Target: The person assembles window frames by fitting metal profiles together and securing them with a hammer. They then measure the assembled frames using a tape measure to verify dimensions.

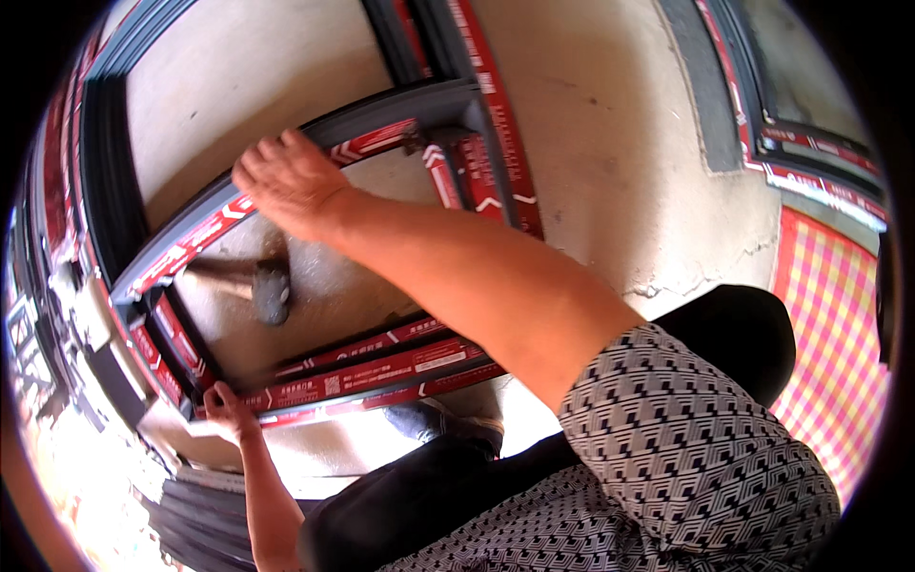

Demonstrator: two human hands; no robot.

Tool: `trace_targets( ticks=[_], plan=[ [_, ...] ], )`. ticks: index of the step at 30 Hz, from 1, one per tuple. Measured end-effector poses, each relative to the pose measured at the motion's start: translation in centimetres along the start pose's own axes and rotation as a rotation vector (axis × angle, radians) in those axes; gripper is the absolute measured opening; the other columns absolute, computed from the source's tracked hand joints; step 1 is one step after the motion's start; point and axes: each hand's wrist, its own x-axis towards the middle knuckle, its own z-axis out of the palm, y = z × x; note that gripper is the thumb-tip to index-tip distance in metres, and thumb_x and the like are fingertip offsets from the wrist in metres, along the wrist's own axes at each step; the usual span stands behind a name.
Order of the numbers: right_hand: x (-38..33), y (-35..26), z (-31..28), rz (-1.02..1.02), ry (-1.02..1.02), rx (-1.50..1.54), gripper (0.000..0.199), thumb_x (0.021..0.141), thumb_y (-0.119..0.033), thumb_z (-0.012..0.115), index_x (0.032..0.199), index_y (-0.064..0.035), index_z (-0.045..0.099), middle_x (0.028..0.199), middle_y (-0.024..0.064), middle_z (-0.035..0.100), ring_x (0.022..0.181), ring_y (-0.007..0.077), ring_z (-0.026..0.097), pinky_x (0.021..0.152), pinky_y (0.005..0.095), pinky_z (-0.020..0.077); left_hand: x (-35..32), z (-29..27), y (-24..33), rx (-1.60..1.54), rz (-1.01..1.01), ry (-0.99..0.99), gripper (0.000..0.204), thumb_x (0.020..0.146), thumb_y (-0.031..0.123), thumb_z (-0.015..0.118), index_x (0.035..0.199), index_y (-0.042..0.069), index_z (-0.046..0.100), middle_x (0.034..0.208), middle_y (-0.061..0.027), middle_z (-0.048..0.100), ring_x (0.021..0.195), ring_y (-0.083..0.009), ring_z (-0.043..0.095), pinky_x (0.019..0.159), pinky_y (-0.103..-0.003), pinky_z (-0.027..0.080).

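Observation:
A dark grey window frame (362,377) with red printed protective film fills the left and middle of the view. My left hand (229,412) grips its near left corner, fingers bent over the edge. Farther away, my right hand (291,183) lies palm down on the curved-looking far bar, its fingers hooked over the far edge. My right forearm crosses above the opening and hides part of the frame. Through that opening a hammer (270,291) with a dark head and a wooden handle is seen on the floor.
More dark profiles (107,143) lie beyond and to the left. Another red-filmed frame (820,176) stands at the far right, near a pink and yellow checked cloth (829,334). A stack of dark strips (205,515) sits at the lower left. My shoe (416,419) is close to the near bar.

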Motion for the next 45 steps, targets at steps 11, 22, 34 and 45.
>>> trace_targets(
  ticks=[11,22,34,45],
  plan=[
    [0.3,0.8,-1.3,-0.022,-0.054,0.093,0.049,0.083,-0.014,0.074,0.129,-0.0108,0.059,0.116,0.0068,0.065,0.111,0.0269,0.063,0.091,0.0444,0.0485,-0.6,-1.2,3.3,-0.043,-0.043,0.080,0.033,0.093,0.037,0.067,0.086,0.006,0.075,0.084,-0.0186,0.074,0.083,-0.0396,0.073,0.079,-0.048,0.055],
    [0.7,-0.2,-3.1,-0.026,-0.148,0.038,0.060,0.083,-0.016,0.079,0.137,-0.0092,0.053,0.126,0.0083,0.063,0.121,0.0291,0.060,0.098,0.0446,0.0472,-1.3,-2.1,4.1,-0.063,-0.024,0.090,0.026,0.092,0.029,0.065,0.082,0.006,0.072,0.083,-0.0127,0.074,0.087,-0.0344,0.070,0.097,-0.044,0.049],
    [-4.1,1.8,-12.1,-0.149,-0.362,0.040,0.075,0.087,-0.017,0.078,0.151,0.0016,0.044,0.151,0.0207,0.050,0.137,0.0387,0.051,0.116,0.0491,0.0410,-2.9,-0.7,5.4,-0.047,0.074,0.068,0.018,0.091,0.026,0.066,0.089,0.007,0.067,0.093,-0.0138,0.070,0.094,-0.0375,0.066,0.095,-0.051,0.049],
    [-24.1,-1.4,-36.1,0.147,-1.199,0.322,0.042,0.092,-0.022,0.069,0.126,0.0022,0.062,0.124,0.0281,0.063,0.118,0.0451,0.061,0.102,0.0510,0.0515,-22.2,-16.5,11.2,-0.471,-0.346,-0.980,0.034,0.092,0.039,0.064,0.110,0.011,0.071,0.113,-0.0173,0.074,0.113,-0.0387,0.068,0.099,-0.048,0.053]
  ],
)
